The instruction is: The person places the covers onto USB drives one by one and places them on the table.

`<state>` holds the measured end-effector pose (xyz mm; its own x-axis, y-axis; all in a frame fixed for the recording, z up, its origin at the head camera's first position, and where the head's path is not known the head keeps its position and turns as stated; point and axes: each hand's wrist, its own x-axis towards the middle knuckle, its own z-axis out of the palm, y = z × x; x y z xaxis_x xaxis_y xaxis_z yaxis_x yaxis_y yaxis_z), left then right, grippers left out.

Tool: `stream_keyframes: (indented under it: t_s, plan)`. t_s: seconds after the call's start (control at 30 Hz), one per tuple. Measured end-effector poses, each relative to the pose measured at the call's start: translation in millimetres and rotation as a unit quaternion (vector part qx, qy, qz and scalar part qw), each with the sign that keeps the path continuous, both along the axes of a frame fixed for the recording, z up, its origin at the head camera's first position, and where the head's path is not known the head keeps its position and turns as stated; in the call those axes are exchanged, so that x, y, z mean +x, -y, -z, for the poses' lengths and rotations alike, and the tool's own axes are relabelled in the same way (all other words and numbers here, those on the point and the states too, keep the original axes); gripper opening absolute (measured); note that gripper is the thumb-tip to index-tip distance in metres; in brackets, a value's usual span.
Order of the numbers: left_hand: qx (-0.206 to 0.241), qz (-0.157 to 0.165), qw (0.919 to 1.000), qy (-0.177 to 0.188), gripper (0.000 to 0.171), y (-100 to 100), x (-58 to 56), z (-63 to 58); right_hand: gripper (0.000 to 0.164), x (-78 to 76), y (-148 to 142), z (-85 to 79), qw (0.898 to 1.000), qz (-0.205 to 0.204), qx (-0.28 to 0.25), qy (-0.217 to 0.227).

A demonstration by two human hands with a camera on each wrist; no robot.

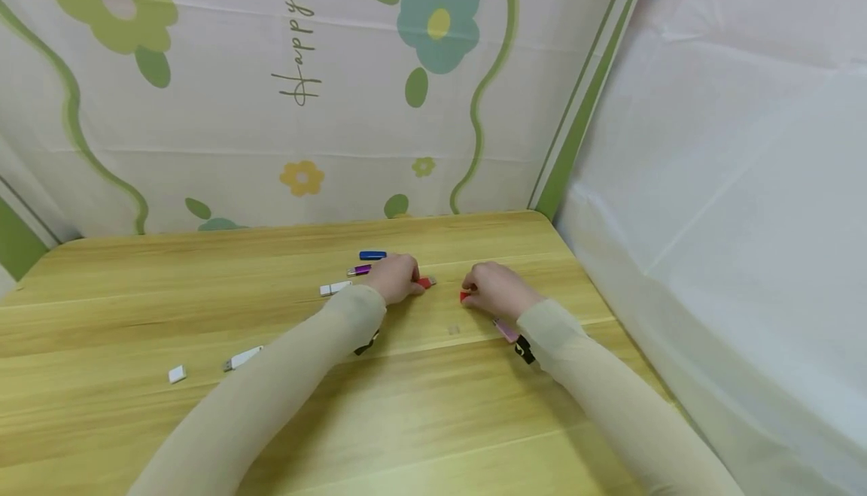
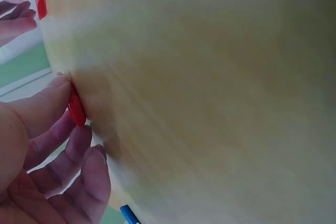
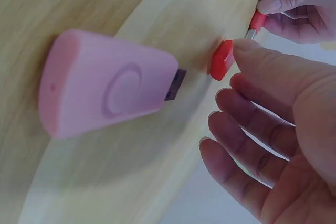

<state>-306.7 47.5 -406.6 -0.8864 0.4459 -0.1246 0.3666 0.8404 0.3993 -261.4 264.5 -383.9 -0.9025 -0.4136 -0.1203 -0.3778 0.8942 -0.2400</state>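
Above the table, my left hand (image 1: 395, 278) pinches a red USB flash drive (image 1: 425, 283) between thumb and fingers. Its bare metal plug points right, toward my other hand. My right hand (image 1: 501, 289) holds a small red cap (image 3: 222, 60) with thumb and fingertips, close over the tabletop. A short gap separates the cap from the drive's plug. Below my right hand lies a pink USB flash drive (image 3: 115, 85), its plug exposed. In the left wrist view, the red drive's body (image 2: 76, 107) shows between thumb and forefinger.
Beside my left hand lie a blue flash drive (image 1: 372, 255), a purple one (image 1: 360, 270) and a white one (image 1: 335, 287). Farther left are an uncapped white drive (image 1: 244, 358) and a white cap (image 1: 177, 374). A flowered cloth (image 1: 379, 120) hangs behind the wooden table (image 1: 420, 421).
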Motion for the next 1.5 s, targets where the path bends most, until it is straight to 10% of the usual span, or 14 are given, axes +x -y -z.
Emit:
stream_keyframes:
  t_s: [0.8,1.23,1.5]
  plan:
    - [-0.052,0.087,0.9948,-0.007,0.019,26.3,24.6,-18.9,0.011,10.8,11.1,1.5,1.000,0.010,-0.027,-0.007]
    - [0.026,0.094,0.9946,-0.036,0.013,109.1,96.2,-46.5,0.007,57.9,20.7,-22.7,0.982,-0.039,-0.162,-0.089]
    - [0.061,0.140,0.9721,-0.178,0.010,145.9,149.9,-60.9,0.010,88.2,35.8,-30.0,0.964,-0.118,-0.164,-0.175]
